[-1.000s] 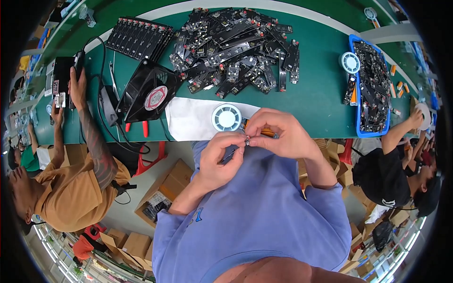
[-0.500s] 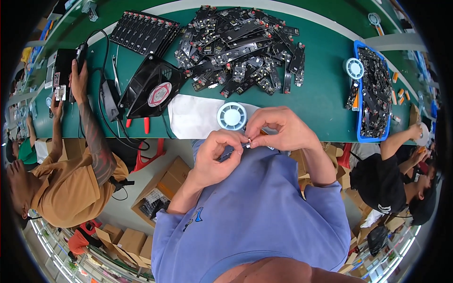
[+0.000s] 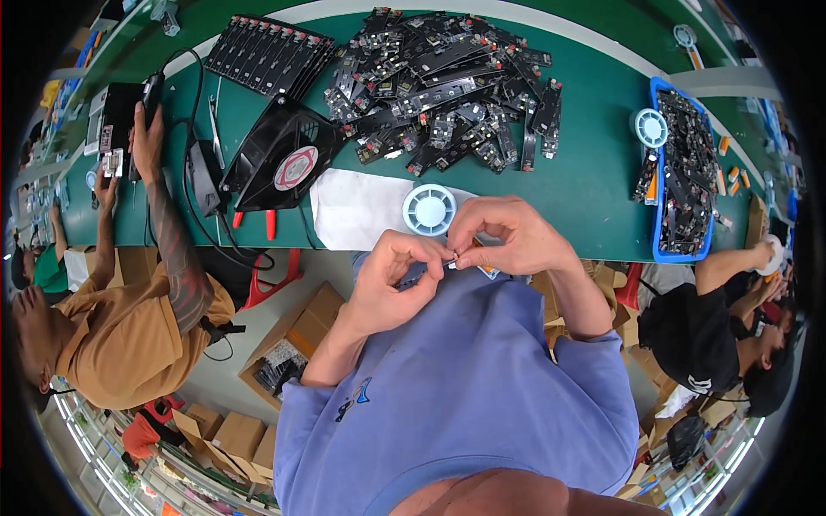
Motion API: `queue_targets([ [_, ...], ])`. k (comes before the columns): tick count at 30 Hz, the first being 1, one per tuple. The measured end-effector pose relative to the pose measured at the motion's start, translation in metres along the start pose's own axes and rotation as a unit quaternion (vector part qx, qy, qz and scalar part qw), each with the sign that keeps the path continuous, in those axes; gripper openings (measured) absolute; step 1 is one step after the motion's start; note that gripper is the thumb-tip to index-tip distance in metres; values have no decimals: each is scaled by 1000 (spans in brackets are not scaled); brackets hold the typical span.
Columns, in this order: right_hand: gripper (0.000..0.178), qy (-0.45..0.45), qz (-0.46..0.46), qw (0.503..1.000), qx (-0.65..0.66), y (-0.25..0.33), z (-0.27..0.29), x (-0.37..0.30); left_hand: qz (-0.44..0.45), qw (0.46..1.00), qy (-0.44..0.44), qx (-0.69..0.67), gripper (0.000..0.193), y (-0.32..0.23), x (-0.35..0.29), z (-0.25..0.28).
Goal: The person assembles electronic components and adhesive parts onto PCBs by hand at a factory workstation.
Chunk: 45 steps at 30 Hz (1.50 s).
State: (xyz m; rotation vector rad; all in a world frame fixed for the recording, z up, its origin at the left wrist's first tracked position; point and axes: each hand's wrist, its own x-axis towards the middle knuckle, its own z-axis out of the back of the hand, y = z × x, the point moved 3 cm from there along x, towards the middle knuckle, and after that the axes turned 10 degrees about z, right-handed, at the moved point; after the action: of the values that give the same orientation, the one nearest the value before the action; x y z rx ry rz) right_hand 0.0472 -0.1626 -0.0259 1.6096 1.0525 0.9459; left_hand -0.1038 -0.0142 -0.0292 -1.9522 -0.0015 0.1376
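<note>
1. While you pinched the tiny metal part (image 3: 451,256) between both sets of fingertips, it sat close to your chest, just off the near edge of the green tabletop (image 3: 594,181).
2. Your left hand (image 3: 391,284) was curled tight on one end, and your right hand (image 3: 508,234) was curled tight on the other.
3. That part was very small. If one finger had slipped, it could have dropped to the floor among the cardboard boxes (image 3: 284,344) and been hard to find.
4. Your right hand hung just beside the white round spool (image 3: 428,209). A quick jerk could have knocked it.
5. Squeezing too hard could have bent the part.
</note>
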Motion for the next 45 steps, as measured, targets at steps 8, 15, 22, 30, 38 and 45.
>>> queue_targets([
  [8,20,8,-6,1000,21,-5,2,-3,20,1000,18,-2,35,2,-1,2],
  [15,32,-92,7,994,-53,3,3,-11,16,997,-57,-52,37,6,0,-7],
  [22,31,-124,-74,965,-220,20,-19,-16,-15,996,-78,-40,36,6,7,-22],
  [30,20,-124,-59,960,-244,32,-9,-18,-127,867,36,481,59,-55,43,0],
  [38,42,-152,22,900,-409,61,1,-15,-133,735,17,664,53,-39,40,-8],
  [45,77,-140,-12,875,-463,53,-8,-46,-155,744,-19,650,47,-43,45,-14],
])
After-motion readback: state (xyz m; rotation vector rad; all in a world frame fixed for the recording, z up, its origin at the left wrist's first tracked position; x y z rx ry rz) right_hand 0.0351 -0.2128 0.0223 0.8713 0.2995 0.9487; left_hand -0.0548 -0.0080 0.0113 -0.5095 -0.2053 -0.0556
